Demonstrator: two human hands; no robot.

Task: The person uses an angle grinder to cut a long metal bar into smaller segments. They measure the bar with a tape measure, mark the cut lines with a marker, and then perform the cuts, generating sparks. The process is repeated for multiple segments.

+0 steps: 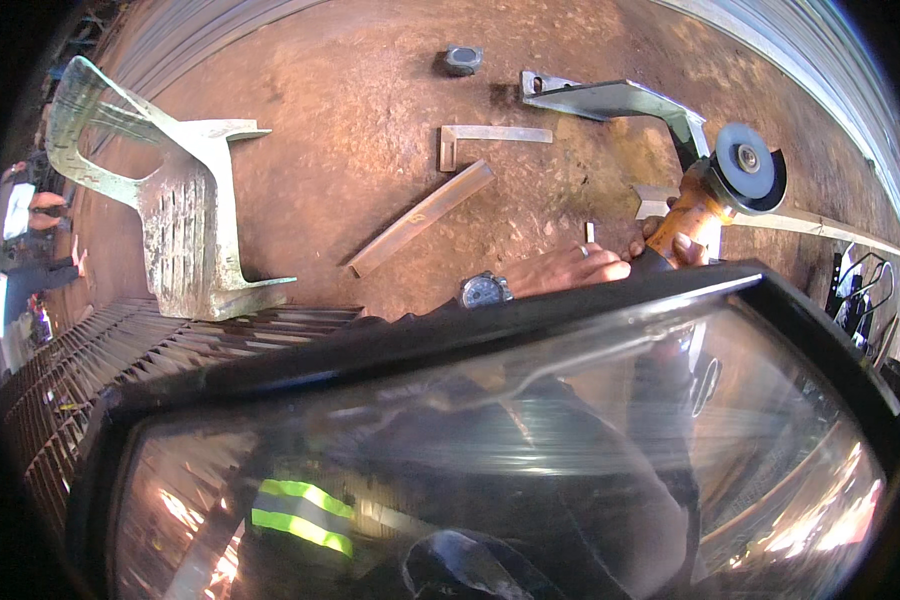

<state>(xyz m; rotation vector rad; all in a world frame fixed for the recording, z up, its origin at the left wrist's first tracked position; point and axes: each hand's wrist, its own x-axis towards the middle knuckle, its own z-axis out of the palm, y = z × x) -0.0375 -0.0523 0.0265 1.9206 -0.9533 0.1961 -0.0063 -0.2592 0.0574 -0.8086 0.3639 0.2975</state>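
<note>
An orange angle grinder [688, 222] with a grey disc [746, 160] and black guard is in my right hand [692, 250], whose fingers wrap round its body. My left hand [565, 268], with a ring and a wristwatch [484, 290], has its fingers bent beside the grinder's rear end. Whether they grip anything is hidden. Beyond the grinder lies a bent steel bracket [615, 100] with a holed end plate. A short pale stick [589, 232] lies just past my left hand. A black-framed clear face shield [450, 430] covers the lower view and hides my forearms.
A metal square [495, 134] and a length of angle iron [422, 218] lie on the brown ground, with a small dark block [462, 60] farther off. At left lies a scuffed pale chair shell [185, 230] by a slatted metal grate [80, 385]. Other people [30, 230] are at far left.
</note>
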